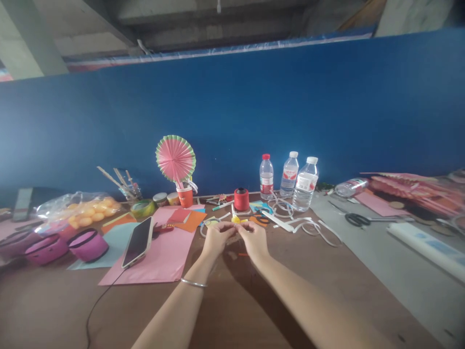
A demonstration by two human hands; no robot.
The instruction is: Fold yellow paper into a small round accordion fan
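Above the middle of the brown table, my left hand [218,237] and my right hand [255,237] meet at their fingertips, both closed in a pinch. A small yellow piece [236,219] shows at the fingertips, partly covered by them; its kind is too small to make out. Just behind it stands a red spool of thread [241,199]. Orange paper scraps [258,221] lie beyond my right fingers. White strips [286,223] lie further right, some of them curled. A silver bracelet [193,283] circles my left wrist.
Left are a phone [138,242] on pink paper [170,257], purple rings [88,245] and a bag of orange balls [90,213]. A paper fan [176,160] stands in a red cup [185,198]. Right are water bottles [305,186], scissors [358,220] and a white roll [428,247].
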